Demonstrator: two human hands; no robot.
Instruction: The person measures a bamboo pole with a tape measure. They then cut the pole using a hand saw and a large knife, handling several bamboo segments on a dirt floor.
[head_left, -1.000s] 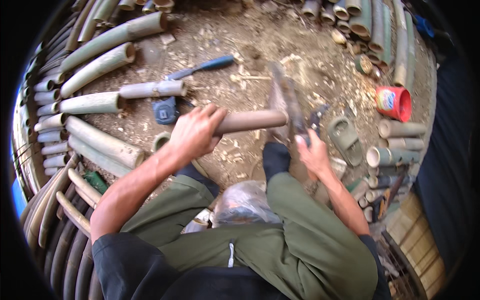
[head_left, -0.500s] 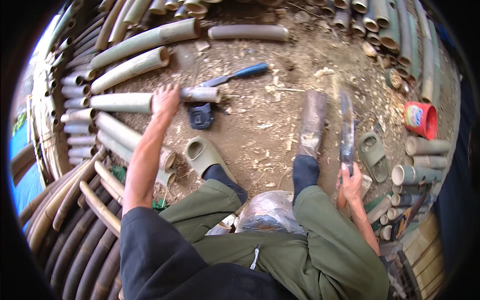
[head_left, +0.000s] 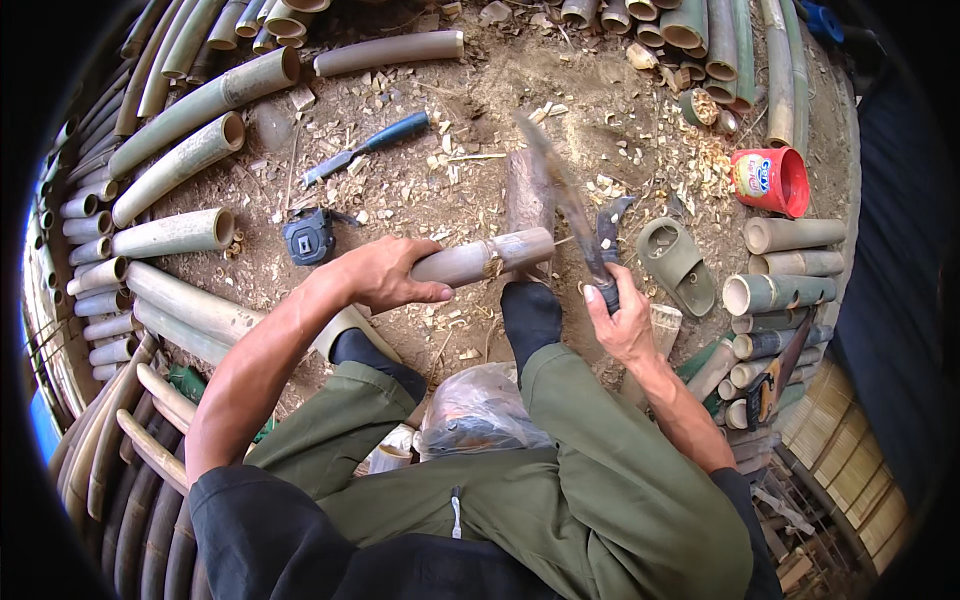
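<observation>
My left hand [head_left: 385, 274] is wrapped round a short bamboo tube [head_left: 510, 254], which it holds aslant above the ground between my knees and a wooden block [head_left: 528, 190]. The tube's right end overlaps the block in the picture; whether it rests on it I cannot tell. In my right hand [head_left: 625, 322] is a machete [head_left: 570, 205] gripped by its handle, the blade tilted up and slightly blurred, just right of the tube's end. Behind it, on the ground, lies a dark curved blade [head_left: 612, 225].
A blue-handled chisel [head_left: 385, 137] and a tape measure [head_left: 308, 237] lie among wood chips. An olive sandal [head_left: 677, 265], a red tub [head_left: 768, 180] and a handsaw [head_left: 768, 390] are at the right. Bamboo lengths [head_left: 172, 232] line both sides. A plastic bag [head_left: 475, 412] sits between my legs.
My left hand has lifted the short bamboo tube off the ground at the left and brought it right, toward the block. My right hand has swung the machete's tip leftward. The view has shifted right.
</observation>
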